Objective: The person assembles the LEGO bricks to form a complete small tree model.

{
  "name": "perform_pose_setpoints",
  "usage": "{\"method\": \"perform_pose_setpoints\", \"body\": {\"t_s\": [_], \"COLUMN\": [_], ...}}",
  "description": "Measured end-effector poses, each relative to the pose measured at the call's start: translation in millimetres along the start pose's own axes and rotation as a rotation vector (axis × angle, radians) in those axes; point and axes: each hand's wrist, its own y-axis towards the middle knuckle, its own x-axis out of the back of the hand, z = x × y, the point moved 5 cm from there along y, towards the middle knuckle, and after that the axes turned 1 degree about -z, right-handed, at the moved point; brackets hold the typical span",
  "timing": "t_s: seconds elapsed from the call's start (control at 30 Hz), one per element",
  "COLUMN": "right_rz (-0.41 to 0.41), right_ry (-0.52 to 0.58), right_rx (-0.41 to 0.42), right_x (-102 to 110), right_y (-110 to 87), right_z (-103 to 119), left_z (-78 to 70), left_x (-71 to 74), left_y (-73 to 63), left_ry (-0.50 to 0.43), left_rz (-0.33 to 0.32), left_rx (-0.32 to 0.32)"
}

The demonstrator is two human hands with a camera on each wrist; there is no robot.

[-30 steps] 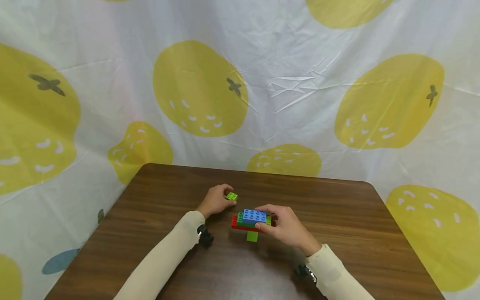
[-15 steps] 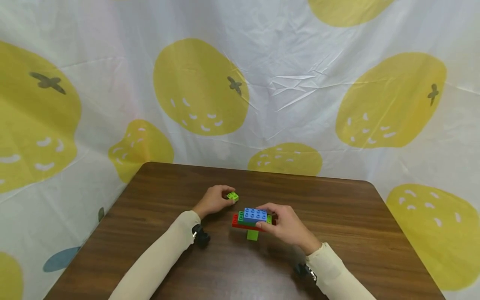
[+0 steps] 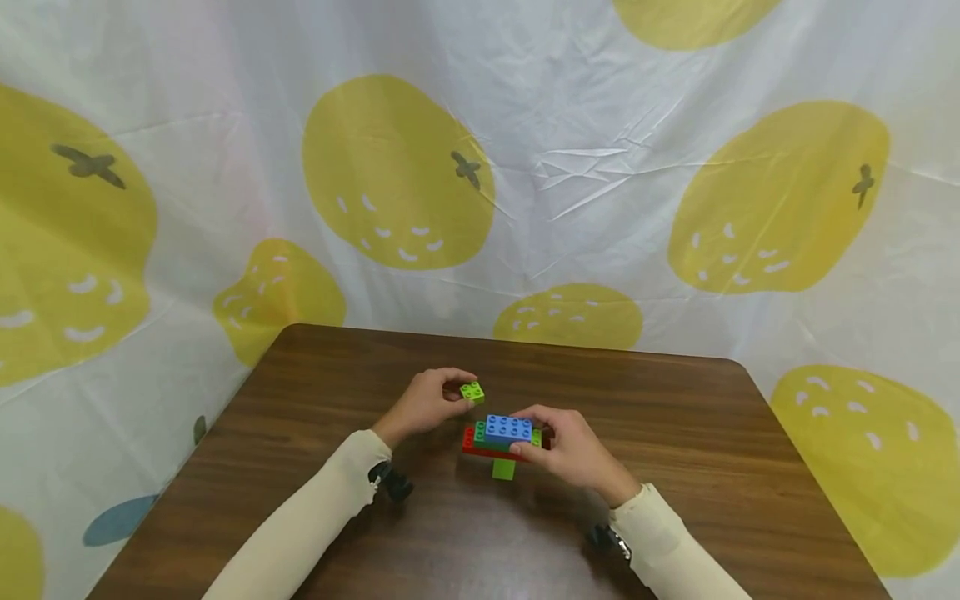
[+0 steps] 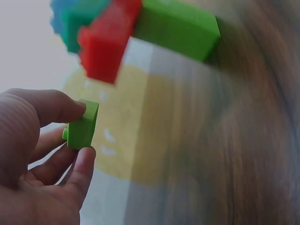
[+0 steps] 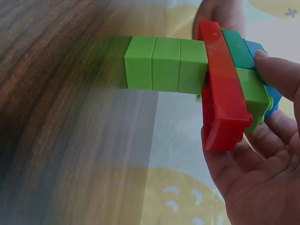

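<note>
My left hand [image 3: 423,404] pinches a small lime green toy building brick [image 3: 472,392] between thumb and fingers, its studs facing up. It is just behind and left of a stacked brick build. That build stands upright on a column of lime green bricks [image 5: 165,64]. Across the column lies a long red brick [image 5: 226,89], with a dark green brick [image 3: 481,431] and another lime brick [image 5: 253,89] on it. A blue brick [image 3: 508,428] tops the stack. My right hand [image 3: 573,450] grips the build's right end, thumb in front and fingers behind.
The brown wooden table [image 3: 675,467] carries the build. Behind the table hangs a white curtain [image 3: 570,208] printed with yellow lemons. A dark wrist camera [image 3: 392,483] is strapped under the left sleeve, and another wrist camera [image 3: 609,540] under the right.
The left hand has raised the small lime brick slightly and carried it a little right, its wrist swinging left. The right hand has stayed on the build, which has not moved.
</note>
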Motion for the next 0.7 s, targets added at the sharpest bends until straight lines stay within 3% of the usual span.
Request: {"method": "perform_pose_setpoints", "body": {"t_s": [0.2, 0.5, 0.7], "right_rz": [0.006, 0.02, 0.017], "right_ry": [0.01, 0.01, 0.018], "right_rx": [-0.019, -0.03, -0.033], "right_x": [0.0, -0.7, -0.2], "right_y": [-0.8, -0.5, 0.6], "right_z": [0.7, -1.1, -2.2], "left_z": [-25.0, -50.9, -63.1], "left_x": [2.7, -0.3, -0.6], "left_y": [-14.4, -29.8, -33.1], "left_ry": [-0.011, -0.064, -0.085], "left_rz": [0.022, 0.073, 0.023], "left_rx": [-0.056, -0.152, -0.212]}}
